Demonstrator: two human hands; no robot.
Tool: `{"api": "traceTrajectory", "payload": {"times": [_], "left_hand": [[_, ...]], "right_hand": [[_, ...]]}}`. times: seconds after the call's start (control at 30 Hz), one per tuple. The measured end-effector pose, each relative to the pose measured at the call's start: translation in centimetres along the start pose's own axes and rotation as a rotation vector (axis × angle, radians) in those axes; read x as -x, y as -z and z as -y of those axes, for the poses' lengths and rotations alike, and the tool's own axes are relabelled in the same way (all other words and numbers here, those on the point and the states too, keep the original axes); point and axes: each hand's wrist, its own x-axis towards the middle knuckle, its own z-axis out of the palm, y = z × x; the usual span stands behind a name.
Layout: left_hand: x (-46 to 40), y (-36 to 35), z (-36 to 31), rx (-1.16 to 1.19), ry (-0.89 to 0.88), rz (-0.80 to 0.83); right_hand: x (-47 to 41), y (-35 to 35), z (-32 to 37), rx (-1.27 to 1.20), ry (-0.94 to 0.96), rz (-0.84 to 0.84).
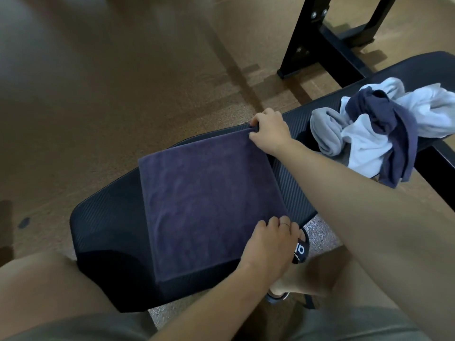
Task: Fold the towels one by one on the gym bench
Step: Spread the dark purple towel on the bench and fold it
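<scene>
Purple towel [209, 200] lies flat on the bench [103, 217], its near edge hanging over. Right hand [269, 130] pinches the far right corner; left hand [268, 247] grips the near right corner. Unfolded pile [384, 129] sits to the right, apart. Bare bench strip [295, 188] runs along the right edge.

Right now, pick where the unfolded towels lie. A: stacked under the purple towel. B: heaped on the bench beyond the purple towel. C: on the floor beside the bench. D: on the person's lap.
B: the crumpled pile of towels sits on the bench pad, past the purple towel that both hands hold at its right corners.
</scene>
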Motion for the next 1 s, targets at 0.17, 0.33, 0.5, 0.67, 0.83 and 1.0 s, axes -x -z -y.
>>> {"api": "traceTrajectory", "payload": {"times": [0.17,0.33,0.5,0.67,0.83,1.0], "left_hand": [[-0.6,1.6,-1.0,0.023,0.079,0.041],[-0.2,1.5,-1.3,0.089,0.099,0.069],[4.7,3.4,1.7,0.268,0.222,-0.192],[12.5,3.7,5.5,0.635,0.527,-0.265],[17.6,1.3,6.9,0.710,0.719,-0.439],[20.5,-0.6,6.7,0.912,0.874,-0.415]], "right_hand": [[-0.7,1.0,0.9,0.048,-0.052,0.079],[-0.9,1.9,1.2,0.031,-0.042,0.144],[0.8,3.5,1.8,-0.271,-0.056,0.154],[2.3,5.8,6.6,-0.534,-0.003,0.156],[3.2,4.4,13.8,-0.613,0.041,0.255],[2.5,1.3,18.4,-0.698,-0.064,0.342]]}}
